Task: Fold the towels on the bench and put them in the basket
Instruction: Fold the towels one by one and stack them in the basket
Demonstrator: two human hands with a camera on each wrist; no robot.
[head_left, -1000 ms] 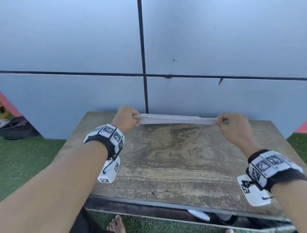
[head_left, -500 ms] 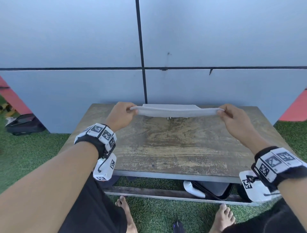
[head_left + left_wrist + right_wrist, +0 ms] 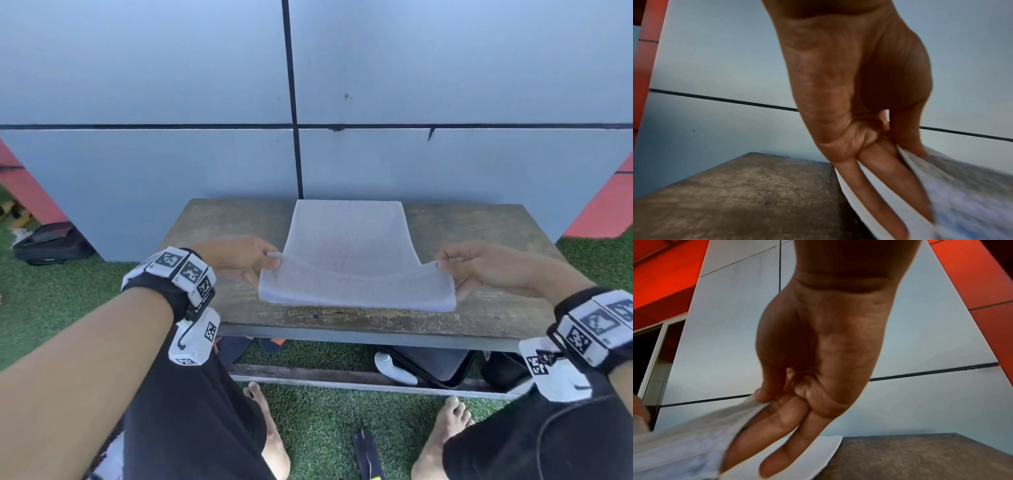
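A pale grey towel [image 3: 349, 253] lies along the middle of the worn wooden bench [image 3: 212, 226], its far end flat near the wall. My left hand [image 3: 270, 260] pinches the towel's near left corner between thumb and fingers, and my right hand [image 3: 442, 264] pinches the near right corner. The near edge is lifted and curls back over the part lying on the bench. The left wrist view shows the thumb pressing the towel [image 3: 953, 186] onto the fingers; the right wrist view shows the same pinch on the towel [image 3: 694, 431]. No basket is in view.
A grey panelled wall [image 3: 445, 154] stands right behind the bench. Green artificial turf [image 3: 51, 291] surrounds it. A black bag [image 3: 51, 241] lies on the turf at left. Dark bags and a white shoe [image 3: 394, 368] sit under the bench, near my bare feet [image 3: 448, 425].
Both hands have drawn the towel's pinched edge from the far side of the bench back toward me, spreading the towel over the bench top. The head view has tipped downward.
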